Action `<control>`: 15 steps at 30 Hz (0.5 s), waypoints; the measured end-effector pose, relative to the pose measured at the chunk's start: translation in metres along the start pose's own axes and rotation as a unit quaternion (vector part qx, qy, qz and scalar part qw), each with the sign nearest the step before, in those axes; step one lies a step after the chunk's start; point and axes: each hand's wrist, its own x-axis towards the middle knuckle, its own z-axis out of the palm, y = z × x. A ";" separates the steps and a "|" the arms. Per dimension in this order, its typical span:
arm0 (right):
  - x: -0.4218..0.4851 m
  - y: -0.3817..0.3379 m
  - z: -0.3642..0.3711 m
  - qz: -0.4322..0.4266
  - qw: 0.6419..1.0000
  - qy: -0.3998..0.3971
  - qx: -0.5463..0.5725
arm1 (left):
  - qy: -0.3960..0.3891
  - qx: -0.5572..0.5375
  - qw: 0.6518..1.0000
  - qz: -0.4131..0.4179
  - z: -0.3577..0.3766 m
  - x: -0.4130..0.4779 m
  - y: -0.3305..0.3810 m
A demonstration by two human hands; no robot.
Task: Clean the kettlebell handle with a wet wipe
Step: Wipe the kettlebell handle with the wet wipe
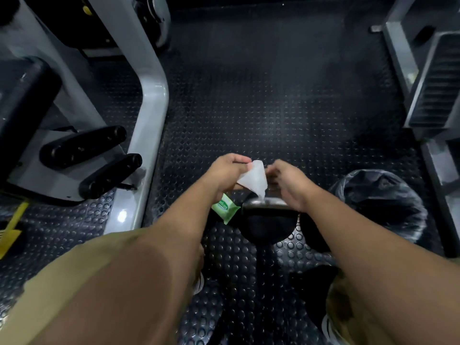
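Pinching wet wipe (252, 180) in left hand (227, 171) just above kettlebell handle (267, 202), likely spreading it for wrapping the bar; right hand (288, 185) curled at its edge, grip unclear; kettlebell (268, 224) on floor (249, 108), wipe pack (225, 207) beside it

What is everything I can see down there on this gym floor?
wet wipe: one, white, held above the kettlebell.
wipe pack: one, green, under the left wrist.
kettlebell: one, black, on the floor, centre.
handle: one, shiny grey, on top of the kettlebell.
bin: one, black liner, right of the kettlebell.
machine frame: one, grey, left side.
floor: one, dark studded rubber.
hands: two, left hand and right hand, both holding the wet wipe.
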 end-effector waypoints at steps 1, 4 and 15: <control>-0.008 -0.003 0.001 0.005 0.998 -0.045 0.036 | -0.007 0.023 1.000 0.014 -0.002 -0.001 0.007; -0.023 0.009 0.003 -0.001 0.994 -0.047 0.101 | -0.005 0.142 0.987 0.070 -0.004 -0.003 0.019; -0.015 0.142 -0.001 0.139 0.957 0.250 0.048 | -0.146 0.655 0.723 0.166 0.026 0.010 -0.027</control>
